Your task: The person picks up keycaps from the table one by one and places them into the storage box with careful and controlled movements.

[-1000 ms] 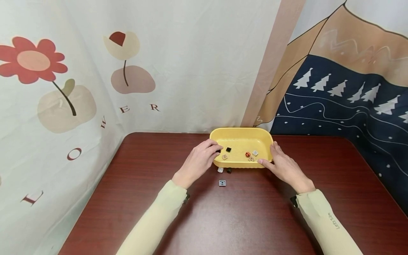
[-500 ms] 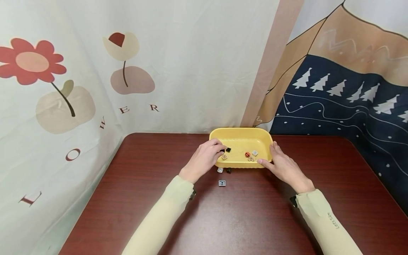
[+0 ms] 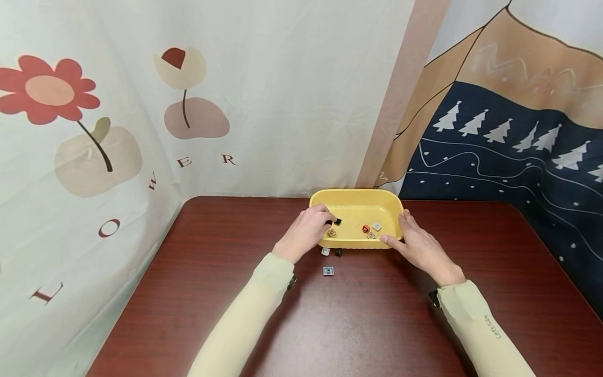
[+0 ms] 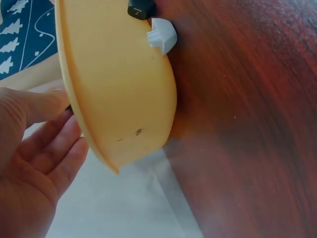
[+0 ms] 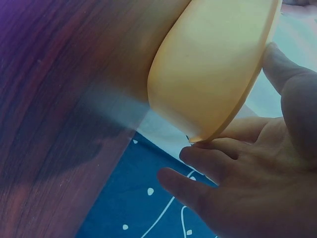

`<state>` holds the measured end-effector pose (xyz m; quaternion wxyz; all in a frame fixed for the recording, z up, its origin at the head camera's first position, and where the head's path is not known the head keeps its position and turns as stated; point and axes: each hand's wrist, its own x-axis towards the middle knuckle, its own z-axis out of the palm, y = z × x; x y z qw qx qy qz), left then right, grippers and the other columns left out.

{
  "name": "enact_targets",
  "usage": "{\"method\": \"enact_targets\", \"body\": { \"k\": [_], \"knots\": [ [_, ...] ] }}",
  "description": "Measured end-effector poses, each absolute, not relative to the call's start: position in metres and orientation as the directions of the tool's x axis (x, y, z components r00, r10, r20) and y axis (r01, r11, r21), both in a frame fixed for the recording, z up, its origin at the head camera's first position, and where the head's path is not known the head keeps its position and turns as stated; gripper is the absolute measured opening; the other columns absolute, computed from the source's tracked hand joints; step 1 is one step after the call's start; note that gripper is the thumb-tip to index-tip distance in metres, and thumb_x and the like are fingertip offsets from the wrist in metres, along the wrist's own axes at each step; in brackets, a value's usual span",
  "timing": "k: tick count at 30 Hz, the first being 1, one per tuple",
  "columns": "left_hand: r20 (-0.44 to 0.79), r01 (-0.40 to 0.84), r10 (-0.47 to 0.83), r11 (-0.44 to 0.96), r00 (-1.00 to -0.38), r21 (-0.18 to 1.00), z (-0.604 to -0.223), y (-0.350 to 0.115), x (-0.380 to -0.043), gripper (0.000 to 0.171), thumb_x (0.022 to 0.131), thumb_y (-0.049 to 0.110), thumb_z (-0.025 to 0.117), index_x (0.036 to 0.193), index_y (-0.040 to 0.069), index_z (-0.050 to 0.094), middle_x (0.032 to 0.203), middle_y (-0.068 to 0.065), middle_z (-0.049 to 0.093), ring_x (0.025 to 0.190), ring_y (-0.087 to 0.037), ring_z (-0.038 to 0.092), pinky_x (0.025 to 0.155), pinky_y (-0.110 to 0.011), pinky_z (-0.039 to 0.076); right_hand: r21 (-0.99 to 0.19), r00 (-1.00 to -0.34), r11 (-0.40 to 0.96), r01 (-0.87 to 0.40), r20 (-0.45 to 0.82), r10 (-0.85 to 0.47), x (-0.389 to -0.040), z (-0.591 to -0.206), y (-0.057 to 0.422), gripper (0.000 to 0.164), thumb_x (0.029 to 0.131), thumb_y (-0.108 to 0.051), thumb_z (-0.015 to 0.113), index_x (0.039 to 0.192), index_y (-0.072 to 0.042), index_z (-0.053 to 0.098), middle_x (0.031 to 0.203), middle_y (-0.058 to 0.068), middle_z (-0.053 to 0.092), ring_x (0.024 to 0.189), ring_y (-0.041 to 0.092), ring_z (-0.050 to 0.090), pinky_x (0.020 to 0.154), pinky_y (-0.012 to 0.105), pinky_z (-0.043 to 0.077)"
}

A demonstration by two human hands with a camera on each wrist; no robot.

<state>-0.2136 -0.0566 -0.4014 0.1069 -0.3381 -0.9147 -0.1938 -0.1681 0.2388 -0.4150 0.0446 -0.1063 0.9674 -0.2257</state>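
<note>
While the left hand (image 3: 303, 233) pinches a black cap (image 3: 328, 223) inside the tub's (image 3: 350, 244) left end, the right hand (image 3: 422, 250), thumb and fingers apart, touches its right, probably for steadiness; 5 other caps (image 3: 366, 229) lie within, 3 nearer caps (image 3: 328, 271) on the table (image 3: 358, 319).

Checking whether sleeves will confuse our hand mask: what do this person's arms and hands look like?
Left sleeve and right sleeve: long, pale yellow-green. Small dark lettering on the right one. A black item shows at each cuff. The left hand and right hand are bare, no gloves visible.
</note>
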Motion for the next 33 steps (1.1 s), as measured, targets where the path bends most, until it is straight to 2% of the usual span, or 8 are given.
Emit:
{"method": "enact_targets", "body": {
  "k": [5, 14, 26, 33],
  "knots": [
    [0.250, 0.619, 0.567, 0.727, -0.785, 0.297, -0.403, -0.052, -0.216, 0.021, 0.093, -0.001, 0.073, 0.113, 0.005, 0.080, 0.113, -0.008, 0.072, 0.106, -0.024, 0.069, 0.090, -0.038, 0.056, -0.448, -0.974, 0.875, -0.184, -0.038, -0.224, -0.168, -0.415, 0.239, 0.099, 0.102, -0.056, 0.057, 0.157, 0.017, 0.018, 0.164, 0.038, 0.009, 0.147, 0.055, 0.026, 0.115, 0.065, 0.028],
    [0.109, 0.507, 0.498, 0.810, -0.860, 0.294, -0.400, -0.045, -0.221, 0.020, 0.095, 0.004, 0.073, 0.112, 0.008, 0.081, 0.113, -0.009, 0.073, 0.104, -0.025, 0.070, 0.083, -0.039, 0.058, -0.451, -0.973, 0.874, -0.182, -0.043, -0.225, -0.168, -0.415, 0.239, 0.099, 0.102, -0.055, 0.058, 0.157, 0.016, 0.017, 0.165, 0.037, 0.008, 0.149, 0.054, 0.024, 0.116, 0.065, 0.027],
    [0.101, 0.538, 0.531, 0.808, -0.842, 0.240, -0.405, -0.040, -0.223, 0.009, 0.093, 0.010, 0.079, 0.100, 0.012, 0.084, 0.097, -0.004, 0.070, 0.086, -0.017, 0.062, 0.072, -0.033, 0.054, -0.455, -0.973, 0.871, -0.186, -0.037, -0.227, -0.168, -0.414, 0.238, 0.097, 0.103, -0.052, 0.060, 0.157, 0.017, 0.017, 0.165, 0.037, 0.008, 0.149, 0.054, 0.023, 0.116, 0.065, 0.027],
    [0.135, 0.569, 0.554, 0.792, -0.822, 0.222, -0.404, -0.039, -0.224, 0.017, 0.092, 0.007, 0.078, 0.107, 0.013, 0.083, 0.105, -0.005, 0.073, 0.095, -0.022, 0.070, 0.078, -0.036, 0.058, -0.456, -0.974, 0.873, -0.175, -0.049, -0.220, -0.168, -0.414, 0.239, 0.099, 0.102, -0.055, 0.059, 0.158, 0.016, 0.016, 0.165, 0.037, 0.008, 0.149, 0.054, 0.023, 0.116, 0.065, 0.027]
  ]
}}
